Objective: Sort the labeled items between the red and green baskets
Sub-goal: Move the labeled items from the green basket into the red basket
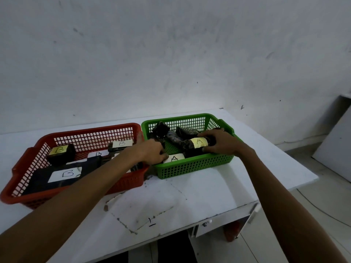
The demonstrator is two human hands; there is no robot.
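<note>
Hands both in green basket (pixel 193 168): right hand (pixel 220 142) fingers wrap A-labeled roll (pixel 197 143), left hand (pixel 152 151) fingers pinch white A label (pixel 174 158), likely regrouping A's.

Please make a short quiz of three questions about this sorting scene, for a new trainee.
1. True or false: the labels seen in the red basket read A.
2. The right hand is wrapped around: (a) an item with a yellow label, (b) the red basket's rim, (c) nothing.
3. Over which basket is the left hand?

Key: 1. False, they read B. 2. a. 3. The green basket, by a white label.
</note>
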